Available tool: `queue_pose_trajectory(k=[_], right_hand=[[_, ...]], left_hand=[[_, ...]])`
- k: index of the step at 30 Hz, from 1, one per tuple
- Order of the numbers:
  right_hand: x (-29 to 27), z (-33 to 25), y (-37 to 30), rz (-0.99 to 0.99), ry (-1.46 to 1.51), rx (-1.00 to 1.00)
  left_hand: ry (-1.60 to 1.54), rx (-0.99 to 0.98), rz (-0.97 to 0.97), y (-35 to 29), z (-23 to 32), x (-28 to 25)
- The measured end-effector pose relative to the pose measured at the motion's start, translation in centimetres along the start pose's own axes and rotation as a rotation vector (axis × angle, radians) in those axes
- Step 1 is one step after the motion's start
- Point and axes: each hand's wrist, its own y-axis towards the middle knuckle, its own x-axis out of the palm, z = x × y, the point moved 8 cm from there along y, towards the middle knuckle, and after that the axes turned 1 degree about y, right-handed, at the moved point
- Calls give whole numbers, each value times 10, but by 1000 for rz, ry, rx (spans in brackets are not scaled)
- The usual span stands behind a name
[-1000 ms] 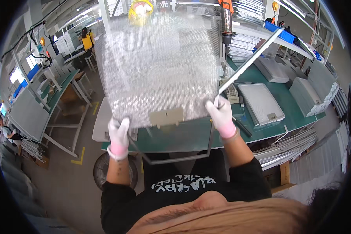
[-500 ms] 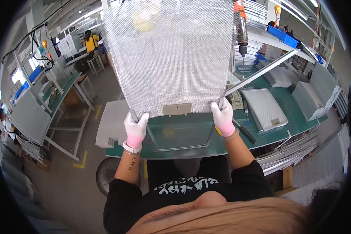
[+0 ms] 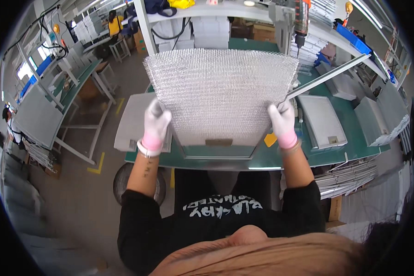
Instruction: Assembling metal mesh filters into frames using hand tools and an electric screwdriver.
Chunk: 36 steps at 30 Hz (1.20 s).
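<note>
A silvery metal mesh sheet (image 3: 221,96) is held in front of me, its far edge raised and bowed. My left hand (image 3: 156,120), in a white glove with a pink cuff, is closed on the sheet's left side. On the right side my right hand (image 3: 283,120), gloved alike, grips it too. A small tan plate (image 3: 218,142) shows at the sheet's near edge. Beneath lies a thin rectangular metal frame (image 3: 218,158) on the green workbench (image 3: 271,161); the sheet hides most of it. Whether sheet and frame touch, I cannot tell.
Pale panels (image 3: 135,122) lie left of the frame, and a finished-looking mesh panel (image 3: 324,120) lies to the right. A power drill (image 3: 301,23) hangs above the bench. A slanted metal bar (image 3: 329,76) crosses at right. A floor fan (image 3: 138,184) stands below left.
The mesh sheet has come down from its raised, near-upright position toward the frame, still between both hands. The bench's back shelf is now visible beyond it.
</note>
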Motion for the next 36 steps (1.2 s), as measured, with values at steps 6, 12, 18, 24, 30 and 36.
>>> queue_pose_trajectory(k=[6,12,18,24,30,36], right_hand=[[-8,-9,-14,309,-322,-215],[9,12,-24,113,-22,-20],[3,58,-75,129,-193,17],[2,37,-50,-92,-96,59],[20,-36,5,-33,83,-102],[-10,-26,-19,146,-1,-207]], left_hand=[[29,78,211,1,-7,11],[71,-47,214,-24,-38,-4],[292,-48,304,-77,-76,-16],[97,-130,-96,-47,-50,-15],[108,6,102,-12,-8,-28],[100,269,75,-36,24,18]])
